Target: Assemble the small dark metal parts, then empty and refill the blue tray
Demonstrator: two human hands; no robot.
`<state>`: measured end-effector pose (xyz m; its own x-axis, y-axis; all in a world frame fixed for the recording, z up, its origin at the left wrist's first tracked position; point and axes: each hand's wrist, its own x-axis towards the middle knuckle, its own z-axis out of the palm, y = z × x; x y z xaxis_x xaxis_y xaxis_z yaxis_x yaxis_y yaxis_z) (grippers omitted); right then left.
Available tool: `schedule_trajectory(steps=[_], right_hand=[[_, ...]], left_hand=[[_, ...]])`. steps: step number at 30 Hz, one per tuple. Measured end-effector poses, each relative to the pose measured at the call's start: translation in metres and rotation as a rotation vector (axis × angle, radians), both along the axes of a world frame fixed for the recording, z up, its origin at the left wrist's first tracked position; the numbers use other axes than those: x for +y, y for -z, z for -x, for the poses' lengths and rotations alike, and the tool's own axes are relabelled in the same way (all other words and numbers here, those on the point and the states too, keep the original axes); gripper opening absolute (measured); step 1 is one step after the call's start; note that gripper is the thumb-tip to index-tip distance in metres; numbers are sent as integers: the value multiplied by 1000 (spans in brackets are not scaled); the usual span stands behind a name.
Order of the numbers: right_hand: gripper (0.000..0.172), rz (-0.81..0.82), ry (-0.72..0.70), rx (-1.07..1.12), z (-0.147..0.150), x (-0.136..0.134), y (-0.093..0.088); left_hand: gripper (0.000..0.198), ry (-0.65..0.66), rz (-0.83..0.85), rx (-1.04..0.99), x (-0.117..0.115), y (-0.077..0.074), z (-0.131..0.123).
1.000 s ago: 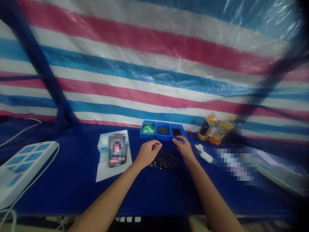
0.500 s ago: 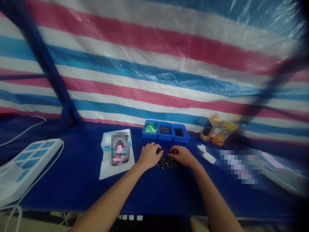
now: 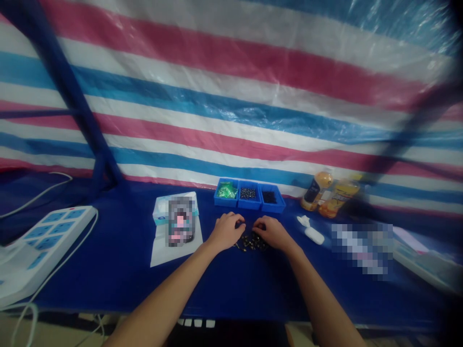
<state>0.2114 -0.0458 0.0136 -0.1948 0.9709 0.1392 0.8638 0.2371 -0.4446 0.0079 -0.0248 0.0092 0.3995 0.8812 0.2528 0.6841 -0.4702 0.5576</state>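
A striped tarpaulin (image 3: 231,111) in pink, blue and white fills the wall in front of you, and a dark blue table cover (image 3: 108,274) spreads across the bench below it. Far to your left sits a white power strip (image 3: 47,246) with blue panels. Nearer the middle, a tissue box (image 3: 161,212) stands by a white paper sheet (image 3: 173,255), and a pixelated object (image 3: 180,220) lies on the sheet. To the right, 2 bottles (image 3: 316,191) (image 3: 339,198) stand side by side, their labels too blurred to read, as is the small mark on the tissue box. No writing can be read anywhere. A white plastic item (image 3: 314,235) lies near them, beside a pixelated patch (image 3: 361,248).

Straight ahead is a blue tray (image 3: 249,206) with 3 compartments: green packets (image 3: 226,191) on the left, small dark pieces (image 3: 248,193) in the middle, and black pieces (image 3: 269,197) on the right.

The step in hand looks like working at the pile. Your left hand (image 3: 226,231) and right hand (image 3: 273,232) are apart, one at each side of a loose pile of small dark metal parts (image 3: 251,243), which lies on the cover just in front of the tray. Both curl over it, but you cannot tell whether either is clamped on a piece. Parts this small call for a fingertip pinch.
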Motion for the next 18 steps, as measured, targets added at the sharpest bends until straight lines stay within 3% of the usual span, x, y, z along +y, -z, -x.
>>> schedule_trajectory(steps=[4,12,18], right_hand=[[13,-30,-1,61,0,4,5],[21,-25,63,402,7,5,1],[18,-56,54,362,7,5,1]], left_hand=[[19,7,-17,-14,1,-1,1],[20,48,-54,-66,0,-6,1],[18,-16,-75,38,0,-8,3]])
